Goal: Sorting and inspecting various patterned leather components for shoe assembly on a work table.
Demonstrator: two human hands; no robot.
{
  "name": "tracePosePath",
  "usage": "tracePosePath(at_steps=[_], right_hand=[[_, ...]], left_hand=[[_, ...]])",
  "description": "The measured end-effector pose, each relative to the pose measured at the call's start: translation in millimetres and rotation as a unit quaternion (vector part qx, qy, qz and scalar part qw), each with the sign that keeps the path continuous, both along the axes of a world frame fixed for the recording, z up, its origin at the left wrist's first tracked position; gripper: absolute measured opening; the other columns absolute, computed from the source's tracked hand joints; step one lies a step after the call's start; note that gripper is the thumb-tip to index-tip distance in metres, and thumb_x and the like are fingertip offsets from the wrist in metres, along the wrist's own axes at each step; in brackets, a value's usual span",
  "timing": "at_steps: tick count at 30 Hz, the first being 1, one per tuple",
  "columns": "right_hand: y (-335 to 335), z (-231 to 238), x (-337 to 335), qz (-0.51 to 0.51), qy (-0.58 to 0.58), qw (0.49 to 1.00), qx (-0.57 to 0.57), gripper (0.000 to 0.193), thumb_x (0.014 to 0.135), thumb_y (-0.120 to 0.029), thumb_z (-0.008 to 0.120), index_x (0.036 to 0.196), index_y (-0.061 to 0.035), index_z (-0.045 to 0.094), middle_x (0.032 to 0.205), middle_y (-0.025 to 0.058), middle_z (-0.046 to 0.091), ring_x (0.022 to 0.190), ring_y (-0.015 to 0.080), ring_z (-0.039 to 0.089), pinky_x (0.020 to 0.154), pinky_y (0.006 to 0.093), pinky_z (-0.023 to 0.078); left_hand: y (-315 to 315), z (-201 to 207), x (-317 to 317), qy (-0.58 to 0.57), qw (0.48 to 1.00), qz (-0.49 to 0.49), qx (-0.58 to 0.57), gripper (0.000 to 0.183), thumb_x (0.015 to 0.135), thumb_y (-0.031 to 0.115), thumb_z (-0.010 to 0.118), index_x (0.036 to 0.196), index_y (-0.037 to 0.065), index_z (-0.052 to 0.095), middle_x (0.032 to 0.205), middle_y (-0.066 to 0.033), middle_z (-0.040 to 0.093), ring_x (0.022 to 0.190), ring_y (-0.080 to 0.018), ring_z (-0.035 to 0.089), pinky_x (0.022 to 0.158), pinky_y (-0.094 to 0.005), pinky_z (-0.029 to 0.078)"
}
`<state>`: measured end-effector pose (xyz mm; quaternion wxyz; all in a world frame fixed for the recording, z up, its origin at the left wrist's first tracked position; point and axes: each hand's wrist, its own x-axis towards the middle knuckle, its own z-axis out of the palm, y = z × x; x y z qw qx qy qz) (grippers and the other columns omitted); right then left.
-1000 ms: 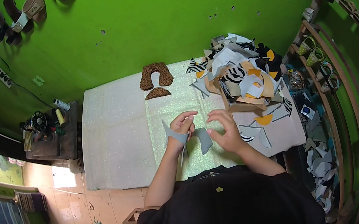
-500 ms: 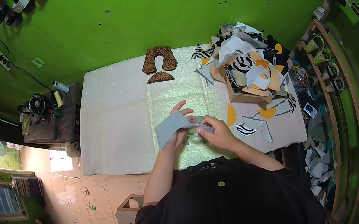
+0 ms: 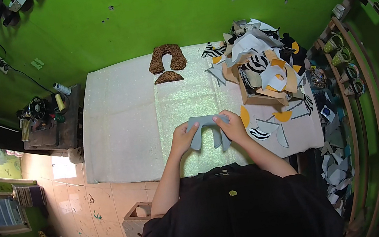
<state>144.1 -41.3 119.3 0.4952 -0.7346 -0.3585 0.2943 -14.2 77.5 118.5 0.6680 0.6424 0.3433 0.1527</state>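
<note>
Over the near middle of the table, I hold grey U-shaped cut pieces (image 3: 203,119) up between both hands. They look like at least two thin sheets, with their legs hanging downward and slightly apart. My left hand (image 3: 183,138) pinches the left shoulder of the pieces, thumb in front. On the other side, my right hand (image 3: 233,128) grips the right shoulder the same way. Farther back on the table lie a leopard-print U-shaped piece (image 3: 158,64) and, just below its opening, a leopard-print half-moon piece (image 3: 168,77).
A pale sheet covers the table (image 3: 119,129). On its right, a cardboard box (image 3: 263,101) overflows with scraps; yellow half-moons (image 3: 282,116) and zebra-print offcuts (image 3: 260,133) lie nearby. A sewing machine (image 3: 38,109) stands left, a wooden rack (image 3: 343,54) right.
The grey pieces have turned from flat and side-on to upright, legs down. My left hand has gone from spread fingers to a pinch, and both hands now hold the pieces' opposite sides.
</note>
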Motion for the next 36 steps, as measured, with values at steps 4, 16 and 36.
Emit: tracePosePath(at_steps=[4,16,36], right_hand=[[-0.7,-60.4,8.1,-0.043,-0.088,0.995,0.032,0.026,0.085,-0.021,0.066,0.096,-0.001,0.056,0.06,0.0023,0.056,0.054,0.0093,0.052,0.052,0.025,0.04],[-2.1,-98.0,3.4,-0.046,-0.189,0.979,-0.057,0.029,0.079,-0.016,0.068,0.103,-0.0093,0.053,0.054,0.0093,0.054,0.048,0.0268,0.056,0.049,0.038,0.042],[-3.8,-88.0,-3.6,-0.042,-0.338,0.931,-0.128,0.037,0.076,-0.027,0.069,0.107,-0.0138,0.055,0.098,0.0086,0.059,0.09,0.0251,0.055,0.082,0.0431,0.034]], left_hand=[[5.8,-27.6,-1.3,0.073,0.993,0.085,0.04,0.031,0.091,0.028,0.058,0.081,-0.001,0.062,0.058,-0.004,0.056,0.051,-0.0094,0.052,0.048,-0.0289,0.042],[7.5,-80.3,0.3,0.169,0.954,0.086,0.233,0.029,0.09,0.027,0.057,0.087,-0.003,0.061,0.066,-0.0202,0.061,0.058,-0.0301,0.06,0.055,-0.0381,0.046],[4.5,-78.8,-1.1,0.229,0.884,0.12,0.39,0.03,0.083,0.03,0.063,0.099,0.005,0.06,0.091,-0.0161,0.063,0.083,-0.0316,0.061,0.072,-0.0388,0.047]])
